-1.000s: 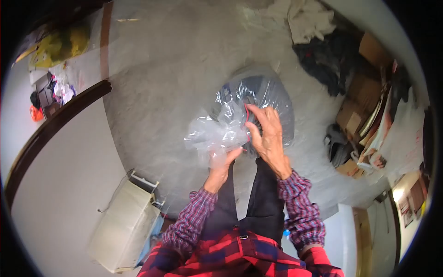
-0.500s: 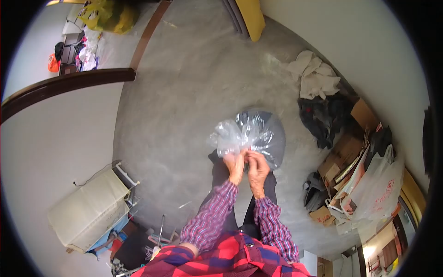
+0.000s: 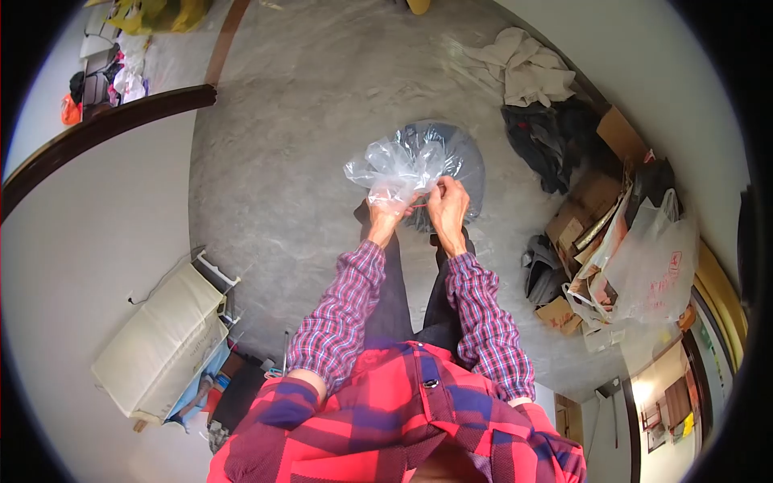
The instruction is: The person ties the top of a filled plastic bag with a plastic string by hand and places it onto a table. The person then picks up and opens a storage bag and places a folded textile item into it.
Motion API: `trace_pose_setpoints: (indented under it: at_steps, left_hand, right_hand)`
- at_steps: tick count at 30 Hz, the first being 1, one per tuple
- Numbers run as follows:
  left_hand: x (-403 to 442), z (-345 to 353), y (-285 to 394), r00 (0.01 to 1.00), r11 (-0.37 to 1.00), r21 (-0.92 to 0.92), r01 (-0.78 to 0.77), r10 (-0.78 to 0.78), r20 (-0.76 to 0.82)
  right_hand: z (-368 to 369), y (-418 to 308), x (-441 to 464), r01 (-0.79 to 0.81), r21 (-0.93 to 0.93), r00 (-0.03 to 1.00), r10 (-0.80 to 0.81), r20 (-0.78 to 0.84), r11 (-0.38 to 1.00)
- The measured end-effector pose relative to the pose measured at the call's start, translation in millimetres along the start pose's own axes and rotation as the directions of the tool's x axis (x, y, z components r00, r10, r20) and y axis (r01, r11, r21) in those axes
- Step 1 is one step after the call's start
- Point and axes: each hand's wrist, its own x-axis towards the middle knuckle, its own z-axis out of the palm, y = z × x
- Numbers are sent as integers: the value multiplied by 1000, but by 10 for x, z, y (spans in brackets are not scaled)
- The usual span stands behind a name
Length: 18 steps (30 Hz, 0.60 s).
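Observation:
A clear plastic bag (image 3: 407, 157) with something dark grey and rounded inside stands on the floor by my feet. Its top is bunched into a loose, crumpled tuft. My left hand (image 3: 386, 216) is closed around the gathered neck, its fingers partly covered by the plastic. To the right, my right hand (image 3: 449, 204) pinches a thin red string (image 3: 418, 205), which runs across the neck toward my left hand. Where the string ends, I cannot see.
Grey concrete floor (image 3: 274, 185) surrounds the bag. On the right lie a whitish cloth (image 3: 527, 68), dark clothing (image 3: 543, 141), cardboard boxes (image 3: 592, 205) and a white plastic bag (image 3: 656, 266). At left, a cream covered rack (image 3: 161, 346) stands against the wall.
My hands have moved apart slightly, and the red string now shows stretched between them. The tuft of plastic leans more to the left. The view has tilted, so the bag sits higher.

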Motion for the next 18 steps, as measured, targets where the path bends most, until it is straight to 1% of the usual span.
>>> trace_pose_setpoints:
  at_steps: [1,2,4,5,6,7,8,10,11,12,13,14,15,16,17,18]
  left_hand:
    - [-35,10,82,989,973,-179,142,-134,60]
    - [-31,16,54,989,974,-180,140,-131,61]
    - [-24,44,10,981,937,-292,192,-190,33]
    - [-37,66,-21,981,936,-297,190,-189,35]
    - [-95,73,60,979,910,-365,197,-201,28]
    - [-126,85,116,976,879,-431,203,-215,23]
    - [-98,122,32,976,876,-437,205,-215,27]
    - [-45,220,-150,980,868,-468,168,-200,-19]
    - [-55,280,-170,980,864,-475,167,-198,-17]
    - [-111,329,-121,982,840,-522,147,-185,-21]
    - [-175,357,-83,984,814,-567,129,-175,-28]
    - [-204,371,-98,984,811,-571,126,-174,-30]
    - [-200,384,-142,974,832,-530,165,-221,-43]
    - [-190,390,-200,964,849,-488,202,-261,-56]
    - [-212,336,-266,992,951,-283,120,-123,9]
    - [-244,238,-363,968,955,158,-250,249,27]
  right_hand:
    - [42,36,14,113,-102,991,-120,-65,988]
    - [24,55,24,115,-103,990,-122,-67,988]
    - [-87,-19,68,81,-291,986,-33,166,953]
    - [-121,-64,85,98,-356,983,-35,179,929]
    - [-130,-80,80,100,-359,984,-37,176,928]
    - [-141,-95,59,57,-366,982,14,189,929]
    - [-158,-100,36,15,-375,977,66,202,927]
    - [-65,14,-52,51,-430,950,89,299,901]
    - [-40,54,-105,35,-407,958,85,274,913]
    - [-27,79,-114,41,-411,958,80,274,911]
    - [-9,100,-132,14,-347,959,86,270,938]
    - [4,113,-149,-15,-280,960,92,266,960]
    - [-17,102,-142,-17,-293,950,107,293,956]
    - [-28,146,-120,-11,-292,953,98,287,956]
    - [-18,241,-89,-82,-333,881,224,416,939]
    - [1,318,-7,-138,-383,787,336,518,914]
